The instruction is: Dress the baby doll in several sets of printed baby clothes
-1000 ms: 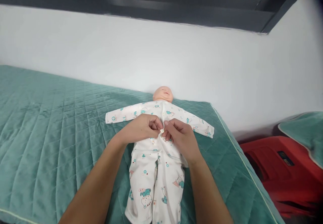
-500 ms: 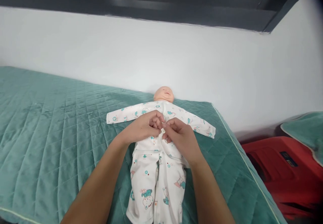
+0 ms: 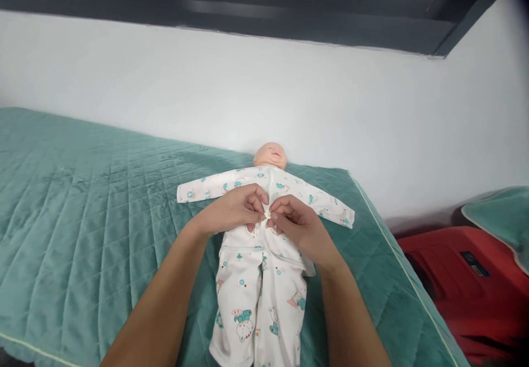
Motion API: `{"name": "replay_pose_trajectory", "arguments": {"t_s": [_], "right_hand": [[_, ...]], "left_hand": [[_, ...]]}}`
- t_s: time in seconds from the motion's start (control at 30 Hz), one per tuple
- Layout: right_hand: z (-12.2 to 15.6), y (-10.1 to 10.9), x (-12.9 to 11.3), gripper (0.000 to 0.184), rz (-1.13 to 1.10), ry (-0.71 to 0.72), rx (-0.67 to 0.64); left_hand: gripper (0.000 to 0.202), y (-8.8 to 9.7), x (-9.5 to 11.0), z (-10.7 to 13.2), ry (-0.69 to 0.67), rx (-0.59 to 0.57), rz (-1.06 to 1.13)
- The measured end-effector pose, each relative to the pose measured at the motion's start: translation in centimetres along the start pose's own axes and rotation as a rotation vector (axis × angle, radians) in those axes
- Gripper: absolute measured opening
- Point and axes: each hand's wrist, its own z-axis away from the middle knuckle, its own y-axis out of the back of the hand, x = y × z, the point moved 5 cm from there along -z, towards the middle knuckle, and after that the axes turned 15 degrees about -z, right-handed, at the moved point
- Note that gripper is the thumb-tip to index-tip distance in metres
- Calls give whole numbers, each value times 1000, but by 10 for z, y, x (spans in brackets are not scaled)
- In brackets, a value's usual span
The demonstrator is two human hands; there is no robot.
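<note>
A baby doll [image 3: 270, 155] lies on its back, its head near the wall, dressed in a white printed top [image 3: 243, 176] and matching trousers [image 3: 235, 312]. Its sleeves spread out to both sides. At the middle of the chest, a small pale button [image 3: 268, 214] shows at the front opening between my fingertips. My left hand [image 3: 239, 207] is closed in a pinch on the top's front edge, left of the button. From the right, my right hand [image 3: 300, 224] pinches the top's edge beside the button. My fingers partly hide the cloth there.
A green quilted cover [image 3: 103, 218] lies under the doll, its piped edge running down the right side. Beyond it are red plastic stools [image 3: 463, 279] with green cloth [image 3: 500, 218] on top. Behind stand a white wall [image 3: 206, 86] and a dark window frame [image 3: 268, 11].
The button now shows more plainly between my fingertips, and my right fingers have shifted slightly around it. The whole view has moved a little; the doll lies as before.
</note>
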Motion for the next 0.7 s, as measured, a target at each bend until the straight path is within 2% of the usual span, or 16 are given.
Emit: {"name": "replay_pose_trajectory", "arguments": {"t_s": [0.13, 0.23, 0.33, 0.43, 0.53, 0.6, 0.63, 0.7], "right_hand": [[0, 1, -1, 8, -64, 5, 48], [0, 6, -4, 6, -230, 41, 144], [0, 15, -6, 7, -420, 121, 263], [-2, 25, -6, 8, -488, 227, 382], [-5, 30, -1, 11, -357, 303, 431], [-8, 28, 3, 15, -190, 317, 392], [-10, 26, 5, 18, -99, 318, 358], [-12, 21, 8, 25, 77, 318, 287]], "left_hand": [[19, 0, 0, 1, 2, -58, 6], [21, -1, -1, 1, 0, -85, 13], [19, 0, -3, 0, -4, -41, 39], [17, 7, -8, -5, -14, 137, 55], [15, 22, -17, -7, -13, 488, -64], [14, 30, -22, -7, -30, 702, -249], [15, 32, -23, -9, -58, 762, -341], [17, 29, -26, -14, -136, 788, -480]]}}
